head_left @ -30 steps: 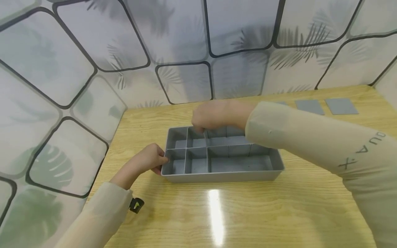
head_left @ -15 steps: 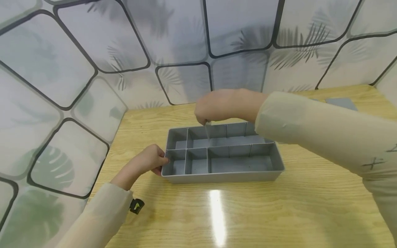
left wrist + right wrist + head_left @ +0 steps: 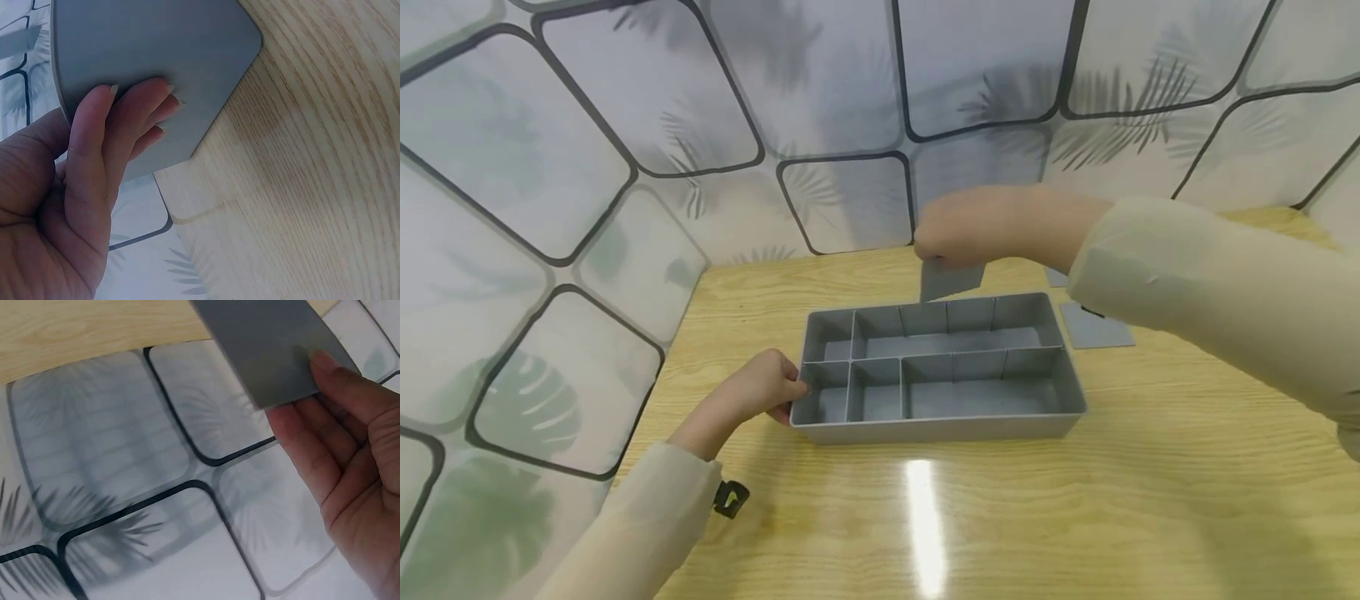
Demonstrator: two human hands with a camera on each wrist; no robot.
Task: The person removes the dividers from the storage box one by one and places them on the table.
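Your right hand (image 3: 966,227) pinches a grey plate (image 3: 951,281) by one edge, thumb on one face and fingers on the other. The plate stands steeply near the tray's far rim; contact with that rim cannot be confirmed. Your left hand (image 3: 760,385) grips the left end of the tray (image 3: 936,430), thumb over the rim, fingers on the outer wall.

Handling, as judged: the plate appears thin, stiff and light, its face smooth enough to slip or turn under a one-edge pinch. Hold it near the middle of an edge, keeping the faces flat between thumb and fingers. The tray seems rigid and light enough to slide; its end wall gives you a sound hold.

One loose plate (image 3: 1099,327) lies flat just beside the tray's right end; another (image 3: 1057,277), partly hidden by your right sleeve (image 3: 1210,283), lies farther back. The surface (image 3: 1000,517) is wood-grained, with a bright reflection nearest you. Leaf-patterned walls (image 3: 850,100) stand behind and to your left.
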